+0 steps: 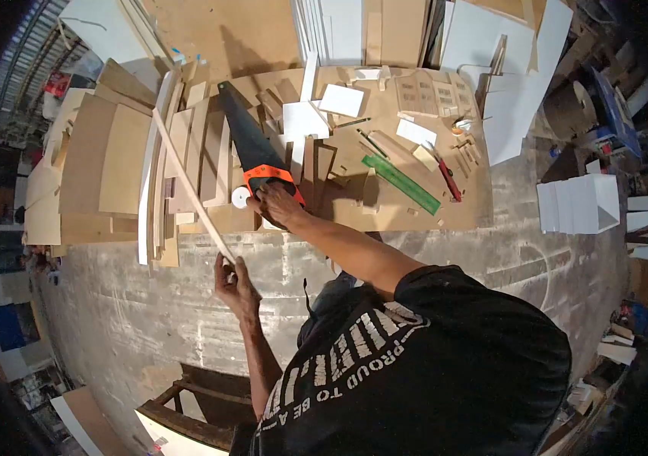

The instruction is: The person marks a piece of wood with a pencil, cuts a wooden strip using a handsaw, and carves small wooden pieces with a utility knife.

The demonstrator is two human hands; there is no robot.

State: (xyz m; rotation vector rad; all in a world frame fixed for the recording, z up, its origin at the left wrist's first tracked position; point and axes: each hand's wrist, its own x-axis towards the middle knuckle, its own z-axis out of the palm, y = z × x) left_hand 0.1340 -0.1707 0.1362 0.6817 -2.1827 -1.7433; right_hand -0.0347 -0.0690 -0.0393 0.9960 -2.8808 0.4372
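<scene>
My left hand [237,290] is closed around the near end of a long, thin wooden strip [191,182], which slants up and away to the left over the table's left side. My right hand [277,205] grips the orange handle of a handsaw [251,140], its dark blade pointing away from me across wood pieces. Some of the right fingers are hidden by the hand itself. Just left of the handle is a small white disc [241,197] with a hole in its middle. White offcuts [305,120] lie to the right of the blade.
On the worktable [464,213] are a green ruler [402,185], a red-handled tool [449,181], pencils [354,121] and small house-front wood panels [434,93]. Boards [118,152] stack at the left, white sheets [510,114] lean at the right, and an open wooden frame [194,410] stands below.
</scene>
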